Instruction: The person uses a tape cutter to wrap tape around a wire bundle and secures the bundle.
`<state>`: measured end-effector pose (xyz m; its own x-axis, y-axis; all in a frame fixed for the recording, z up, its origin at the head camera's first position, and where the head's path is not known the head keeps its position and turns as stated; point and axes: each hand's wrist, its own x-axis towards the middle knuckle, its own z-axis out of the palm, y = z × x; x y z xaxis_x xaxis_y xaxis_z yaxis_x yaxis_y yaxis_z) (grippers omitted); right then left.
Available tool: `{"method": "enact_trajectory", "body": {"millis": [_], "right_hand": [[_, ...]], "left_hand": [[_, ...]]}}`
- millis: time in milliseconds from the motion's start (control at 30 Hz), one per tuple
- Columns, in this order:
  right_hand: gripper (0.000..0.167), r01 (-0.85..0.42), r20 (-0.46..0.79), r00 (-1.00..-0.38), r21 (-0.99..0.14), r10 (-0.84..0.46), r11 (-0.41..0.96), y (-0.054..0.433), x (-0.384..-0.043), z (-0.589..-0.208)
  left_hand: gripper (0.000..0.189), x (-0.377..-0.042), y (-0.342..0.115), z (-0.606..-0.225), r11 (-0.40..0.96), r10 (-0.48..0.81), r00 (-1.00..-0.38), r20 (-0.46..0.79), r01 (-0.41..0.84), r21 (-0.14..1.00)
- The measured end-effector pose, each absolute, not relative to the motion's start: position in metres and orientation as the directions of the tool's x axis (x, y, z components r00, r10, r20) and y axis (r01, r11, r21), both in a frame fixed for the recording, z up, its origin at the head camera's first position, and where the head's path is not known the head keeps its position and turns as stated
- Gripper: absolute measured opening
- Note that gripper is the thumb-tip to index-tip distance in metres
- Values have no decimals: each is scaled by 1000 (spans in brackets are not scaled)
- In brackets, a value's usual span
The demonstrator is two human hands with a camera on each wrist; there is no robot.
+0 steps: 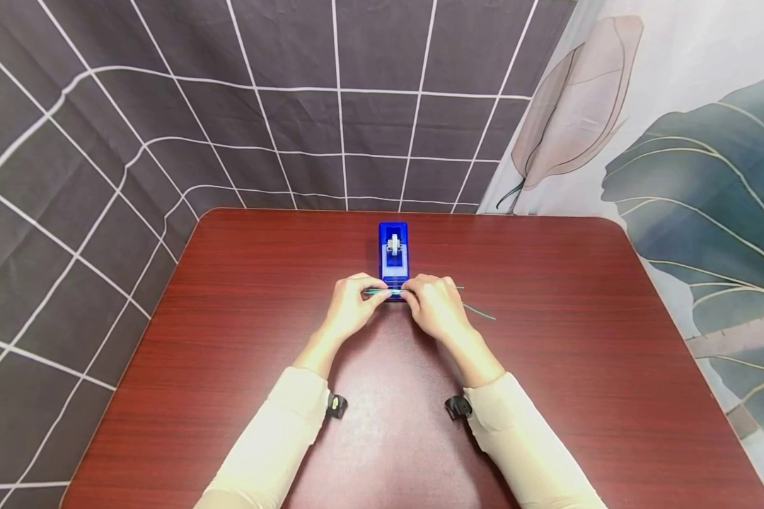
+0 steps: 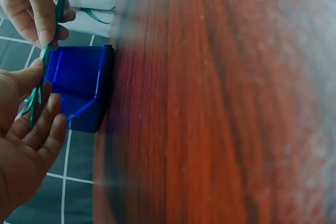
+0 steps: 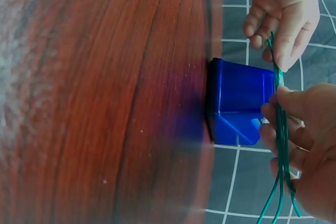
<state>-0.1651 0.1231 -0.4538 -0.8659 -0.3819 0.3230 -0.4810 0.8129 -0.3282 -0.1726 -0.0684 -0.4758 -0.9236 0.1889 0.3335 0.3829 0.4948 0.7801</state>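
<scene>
A blue tape dispenser (image 1: pixel 394 249) with a pale tape roll stands near the far edge of the table. Just over its near end, both hands hold a thin bundle of green wires (image 3: pixel 282 140). Thumb and fingers of the left hand (image 1: pixel 349 305) pinch the bundle close to its short end. My right hand (image 1: pixel 441 305) pinches it a little further along, and loose strands fan out past that palm. Between the fingertips a pale, shiny band, like clear tape, shows on the wires (image 1: pixel 479 312). In the left wrist view the dispenser (image 2: pixel 81 85) sits behind the bundle.
The reddish-brown wooden table (image 1: pixel 242 339) has rounded far corners. A dark grid-patterned curtain (image 1: pixel 293 120) hangs behind and to the left, and a leaf-print curtain (image 1: pixel 675 184) to the right. Small black wrist cameras (image 1: pixel 336 406) sit at both sleeves.
</scene>
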Motion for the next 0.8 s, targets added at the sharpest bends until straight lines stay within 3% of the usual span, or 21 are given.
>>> {"method": "enact_trajectory", "body": {"millis": [233, 533, 800], "right_hand": [[12, -470, 335, -869, -334, -363, 817, 122, -164, -455], [23, -408, 326, -890, -257, -318, 876, 114, -165, -460], [25, -326, 304, -923, -294, -236, 898, 107, -165, -463]], "left_hand": [[10, -174, -68, -477, 504, 163, -923, 348, 381, 775], [9, -175, -68, -481, 475, 144, -916, 374, 396, 786], [6, -176, -68, -480, 479, 146, -922, 359, 383, 790]]}}
